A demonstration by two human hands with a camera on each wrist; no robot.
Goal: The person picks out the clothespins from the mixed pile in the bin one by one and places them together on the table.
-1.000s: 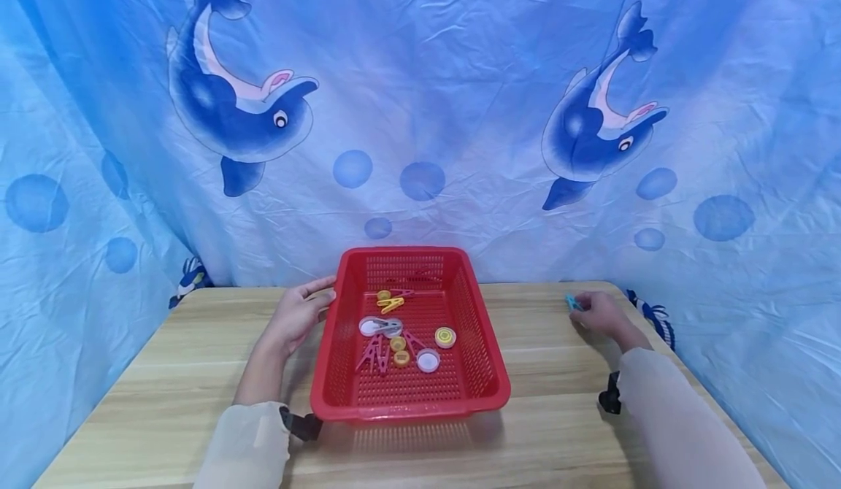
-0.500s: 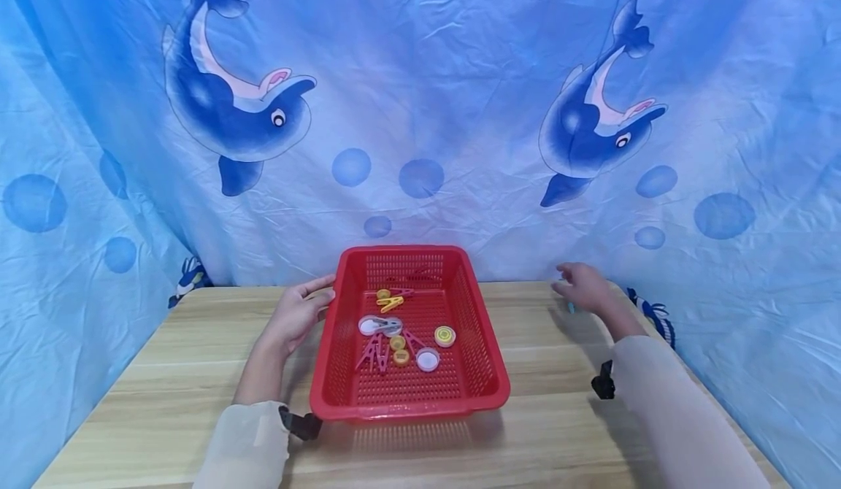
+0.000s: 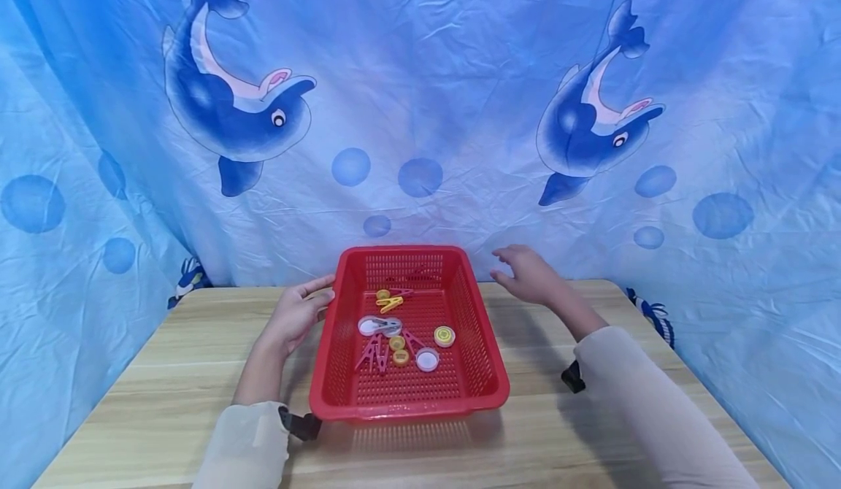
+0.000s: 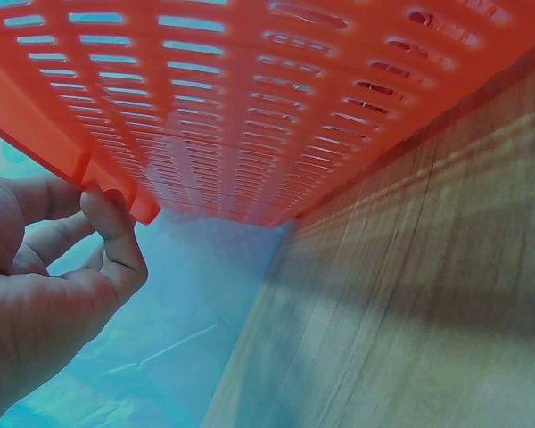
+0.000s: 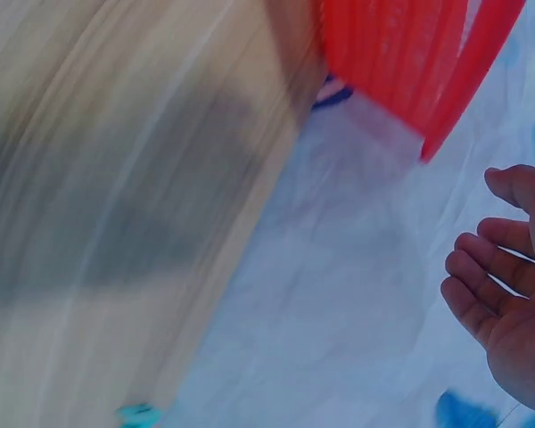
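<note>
A red plastic basket with slotted walls stands in the middle of the wooden table in the head view. My left hand pinches its left rim between thumb and fingers, seen closely in the left wrist view. Inside lie several pink clothespins, a yellow clothespin, a grey clothespin, yellow caps and white caps. My right hand hovers beside the basket's far right corner, fingers loosely spread and holding nothing. A teal clothespin lies on the table in the right wrist view.
A blue curtain printed with dolphins hangs right behind the table. Tied cords hang at both far corners, one at the left and one at the right.
My right hand has let go of the teal clothespin, risen and moved left toward the basket. The left hand and basket have stayed in place.
</note>
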